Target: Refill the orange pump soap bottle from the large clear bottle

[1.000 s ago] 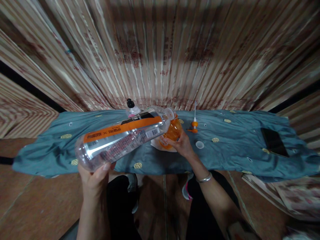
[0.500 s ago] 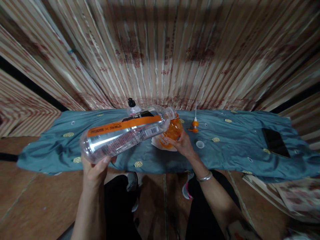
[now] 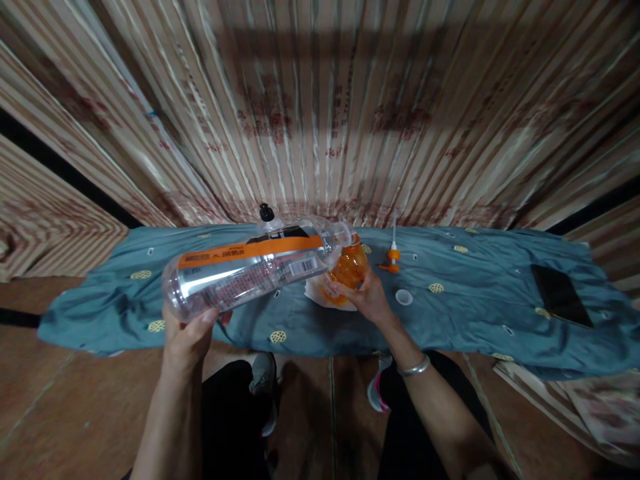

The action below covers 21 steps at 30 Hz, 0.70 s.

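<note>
My left hand [image 3: 187, 337] is closed around the base of a large clear plastic bottle [image 3: 250, 273] with an orange and silver label. The bottle lies tilted nearly level, its open mouth pointing right. That mouth meets the neck of a smaller orange bottle [image 3: 349, 265], which my right hand [image 3: 370, 293] grips from the right side. Whether liquid runs between the two I cannot tell. Under the orange bottle is a white tissue [image 3: 320, 298] with an orange stain. An orange pump head with a clear tube [image 3: 393, 253] lies to the right, near a small white cap [image 3: 404, 297].
A bottle with a black pump top [image 3: 267, 215] stands behind the large bottle. The long bench has a blue-green patterned cloth [image 3: 475, 313]. A dark flat tablet-like thing [image 3: 561, 295] lies at its right end. A striped curtain [image 3: 320, 120] hangs close behind.
The view has shifted slightly, so everything sits a little lower in the picture. Both hands keep their holds, and the bottles stay mouth to mouth at about the same tilt.
</note>
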Available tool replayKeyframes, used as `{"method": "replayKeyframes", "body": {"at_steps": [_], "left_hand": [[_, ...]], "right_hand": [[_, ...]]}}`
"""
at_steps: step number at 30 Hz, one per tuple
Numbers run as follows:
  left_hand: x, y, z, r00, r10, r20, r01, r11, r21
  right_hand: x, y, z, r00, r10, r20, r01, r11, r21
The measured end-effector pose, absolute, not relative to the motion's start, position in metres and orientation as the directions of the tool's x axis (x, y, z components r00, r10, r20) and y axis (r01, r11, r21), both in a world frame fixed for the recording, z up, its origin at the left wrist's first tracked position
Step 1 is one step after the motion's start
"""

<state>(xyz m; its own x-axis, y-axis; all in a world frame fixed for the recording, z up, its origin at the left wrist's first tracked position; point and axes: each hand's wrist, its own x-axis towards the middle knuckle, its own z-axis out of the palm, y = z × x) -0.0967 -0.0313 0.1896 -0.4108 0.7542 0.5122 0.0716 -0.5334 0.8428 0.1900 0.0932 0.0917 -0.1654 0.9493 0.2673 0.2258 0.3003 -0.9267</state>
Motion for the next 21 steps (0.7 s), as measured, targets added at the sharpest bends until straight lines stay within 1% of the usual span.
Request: {"method": "replayKeyframes", "body": {"at_steps": [15, 21], "left_hand": [[-0.093, -0.044, 0.178, -0.423, 0.753, 0.504, 0.045, -0.538, 0.842], [-0.096, -0.051, 0.17, -0.461, 0.738, 0.493, 0.118, -0.5, 0.858]], "right_hand": [[0.192, 0.093, 0.092, -0.179, 0.95, 0.256, 0.238, 0.295, -0.925], [0.191, 0.092, 0.095, -0.181, 0.95, 0.255, 0.186, 0.288, -0.939]]}}
